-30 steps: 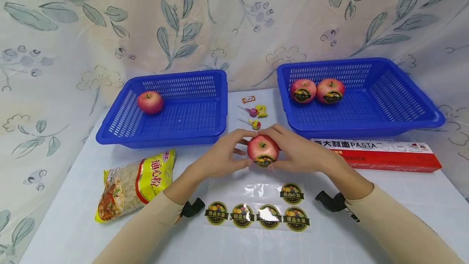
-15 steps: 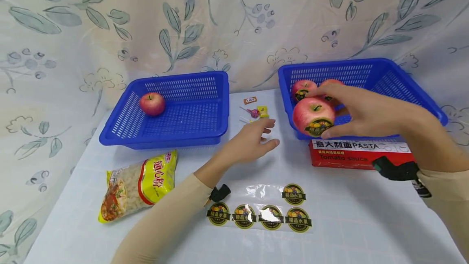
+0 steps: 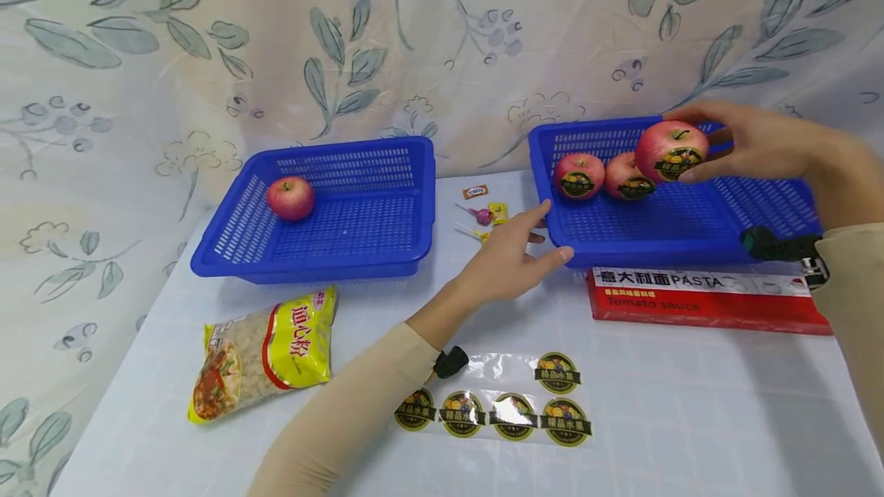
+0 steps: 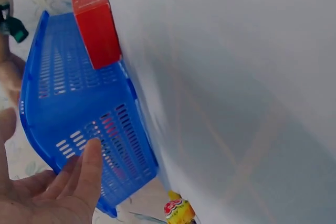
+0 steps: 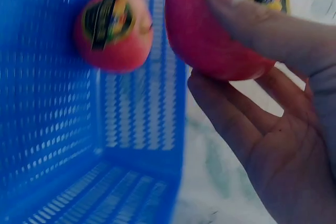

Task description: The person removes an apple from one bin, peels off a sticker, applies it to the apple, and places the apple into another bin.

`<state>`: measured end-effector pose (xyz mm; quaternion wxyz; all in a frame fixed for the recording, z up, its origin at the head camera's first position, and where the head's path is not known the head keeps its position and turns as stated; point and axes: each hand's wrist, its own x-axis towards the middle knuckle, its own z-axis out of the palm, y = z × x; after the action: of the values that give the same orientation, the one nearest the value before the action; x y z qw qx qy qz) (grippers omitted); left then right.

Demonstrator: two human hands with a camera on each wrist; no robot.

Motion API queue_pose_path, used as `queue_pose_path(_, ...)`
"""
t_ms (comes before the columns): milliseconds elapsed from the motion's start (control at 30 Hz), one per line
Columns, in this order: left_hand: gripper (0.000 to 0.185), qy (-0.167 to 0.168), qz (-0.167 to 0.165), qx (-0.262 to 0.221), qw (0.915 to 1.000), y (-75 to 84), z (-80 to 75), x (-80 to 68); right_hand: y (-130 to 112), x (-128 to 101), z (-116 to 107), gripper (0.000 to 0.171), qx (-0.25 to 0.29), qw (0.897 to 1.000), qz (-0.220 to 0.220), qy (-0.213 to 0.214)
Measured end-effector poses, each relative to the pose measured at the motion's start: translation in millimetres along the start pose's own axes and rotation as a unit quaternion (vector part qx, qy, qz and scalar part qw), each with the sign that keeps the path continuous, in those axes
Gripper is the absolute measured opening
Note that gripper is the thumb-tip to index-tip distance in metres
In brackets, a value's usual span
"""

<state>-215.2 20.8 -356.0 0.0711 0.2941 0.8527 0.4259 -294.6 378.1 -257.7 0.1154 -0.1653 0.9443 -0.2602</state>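
Note:
My right hand grips a red apple with a round black-and-gold fruit sticker, held above the right blue basket. In the right wrist view the thumb lies over the sticker's edge and the fingers curl round the far side. Two more stickered apples, a left one and a right one, sit side by side in that basket's left part. My left hand is spread at the basket's near left corner. The left wrist view has its fingers right at the perforated side wall.
A left blue basket contains one apple without a visible sticker. Small candies lie between the baskets. In front are a macaroni bag, a clear sticker sheet partly under the left forearm, and a red pasta box.
The apple went from between both hands to the right and back, over the right basket, in my right hand. My left hand let go of it and moved right to the basket's corner.

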Motion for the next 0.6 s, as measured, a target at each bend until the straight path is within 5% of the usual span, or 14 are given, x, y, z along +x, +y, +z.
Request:
queue_pose_path(367, 0.078, 0.002, -0.011, 0.05, 0.9987, 5.1, -5.5, -4.4, 79, 14, -5, 0.097, -0.035, 0.992, 0.12, -0.028)
queue_pose_path(600, 0.079, -0.005, -0.019, 0.069, 0.9974, 7.2, -12.1, -4.1, 89, 26, 2, 0.089, -0.06, 0.99, 0.106, -0.068)
